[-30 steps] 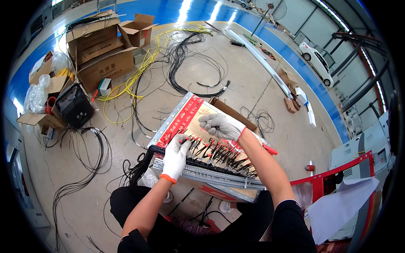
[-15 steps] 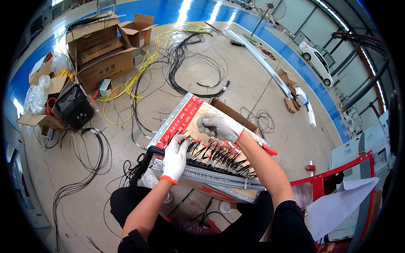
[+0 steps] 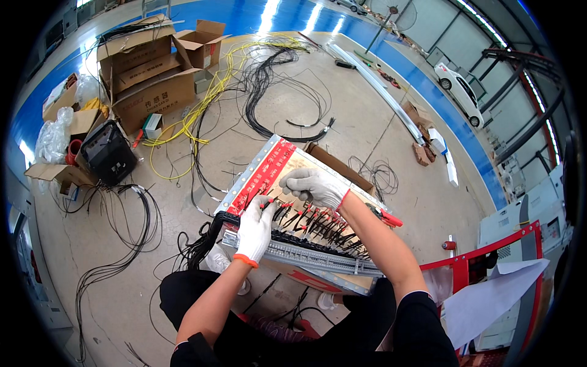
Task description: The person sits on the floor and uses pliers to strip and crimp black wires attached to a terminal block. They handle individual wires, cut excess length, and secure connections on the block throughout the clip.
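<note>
In front of my knees lies a flat carton-like surface with red printed tape along its far left side. A row of short black wires, many with red ends, fans out across it from a black bundle. My left hand, in a white glove with an orange cuff, pinches one black wire at the row's left end. Above the row my right hand, also gloved, is closed with curled fingers; whatever is in them is too small to make out. A grey slotted rail runs along the near edge.
A red-handled tool lies at the surface's right edge. Black cables and yellow cables sprawl on the floor beyond. Cardboard boxes and a black case stand at left. A red frame is at right.
My right hand has shifted slightly left and down, nearer my left hand, with its fingers still curled. The left hand keeps its pinch on the wire almost in place.
</note>
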{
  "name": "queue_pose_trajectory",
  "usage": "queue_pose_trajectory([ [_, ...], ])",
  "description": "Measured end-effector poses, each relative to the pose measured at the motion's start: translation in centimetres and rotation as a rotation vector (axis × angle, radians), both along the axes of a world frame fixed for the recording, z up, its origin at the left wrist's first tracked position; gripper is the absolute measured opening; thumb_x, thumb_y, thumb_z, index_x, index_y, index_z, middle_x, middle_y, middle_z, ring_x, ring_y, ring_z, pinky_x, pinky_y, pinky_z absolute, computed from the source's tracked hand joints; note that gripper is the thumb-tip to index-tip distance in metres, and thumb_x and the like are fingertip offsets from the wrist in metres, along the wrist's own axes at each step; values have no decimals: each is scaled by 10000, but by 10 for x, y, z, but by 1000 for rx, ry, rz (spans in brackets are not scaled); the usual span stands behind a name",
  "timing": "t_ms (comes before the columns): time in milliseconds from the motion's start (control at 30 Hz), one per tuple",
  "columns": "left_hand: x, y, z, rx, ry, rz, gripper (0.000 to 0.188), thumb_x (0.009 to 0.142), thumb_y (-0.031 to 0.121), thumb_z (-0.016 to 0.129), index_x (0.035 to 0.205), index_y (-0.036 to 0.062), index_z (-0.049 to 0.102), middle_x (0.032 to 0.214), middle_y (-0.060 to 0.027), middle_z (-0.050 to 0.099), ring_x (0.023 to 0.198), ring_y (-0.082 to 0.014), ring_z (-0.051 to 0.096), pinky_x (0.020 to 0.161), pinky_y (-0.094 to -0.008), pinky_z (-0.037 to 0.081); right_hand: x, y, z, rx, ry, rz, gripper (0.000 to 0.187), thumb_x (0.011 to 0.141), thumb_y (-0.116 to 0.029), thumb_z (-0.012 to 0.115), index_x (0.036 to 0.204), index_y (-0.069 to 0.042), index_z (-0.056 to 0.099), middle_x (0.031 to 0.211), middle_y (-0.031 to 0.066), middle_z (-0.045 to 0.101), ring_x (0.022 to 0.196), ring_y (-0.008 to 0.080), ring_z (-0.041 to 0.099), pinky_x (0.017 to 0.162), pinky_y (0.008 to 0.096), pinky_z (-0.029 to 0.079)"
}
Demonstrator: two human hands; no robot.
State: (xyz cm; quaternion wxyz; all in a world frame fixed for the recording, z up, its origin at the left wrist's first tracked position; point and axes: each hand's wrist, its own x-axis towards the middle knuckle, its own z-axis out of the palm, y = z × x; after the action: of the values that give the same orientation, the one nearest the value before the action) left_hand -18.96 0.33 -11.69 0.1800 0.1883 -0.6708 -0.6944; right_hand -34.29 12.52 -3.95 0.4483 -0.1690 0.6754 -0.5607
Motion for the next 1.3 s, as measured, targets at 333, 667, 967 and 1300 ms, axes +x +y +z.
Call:
queue_pose_trajectory([
  [333, 1, -1, 0, 13, -23, -7, 260, 968, 205, 594, 1117, -6, 619, 930, -171, 690, 798, -235, 674, 726, -350, 515, 6, -1, 9, 62, 47, 105, 270, 932, -218, 655, 1101, -11, 689, 797, -41, 563, 615, 45, 402, 533, 202, 329],
  [667, -3, 0, -8, -43, 28, 14, 256, 966, 200, 597, 1115, -6, 626, 912, -180, 691, 748, -223, 688, 678, -341, 528, 5, 4, 12, 286, 576, 185, 294, 850, -278, 716, 984, -19, 753, 846, 32, 691, 748, 108, 582, 678, 270, 467],
  [967, -2, 0, -9, 131, -30, -8, 257, 958, 193, 608, 1121, -5, 628, 889, -156, 690, 705, -203, 680, 640, -334, 532, 14, -15, 37, 407, 663, 348, 278, 843, -273, 726, 966, -27, 762, 827, 32, 703, 775, 112, 598, 722, 276, 475],
  [1300, 6, 0, 14, -53, -85, -45, 283, 940, 182, 629, 1163, 9, 612, 956, -192, 695, 797, -249, 687, 726, -365, 526, -4, 16, 30, 143, 149, 23, 341, 999, -221, 468, 1160, 4, 668, 827, 2, 604, 602, 33, 429, 528, 181, 361],
])
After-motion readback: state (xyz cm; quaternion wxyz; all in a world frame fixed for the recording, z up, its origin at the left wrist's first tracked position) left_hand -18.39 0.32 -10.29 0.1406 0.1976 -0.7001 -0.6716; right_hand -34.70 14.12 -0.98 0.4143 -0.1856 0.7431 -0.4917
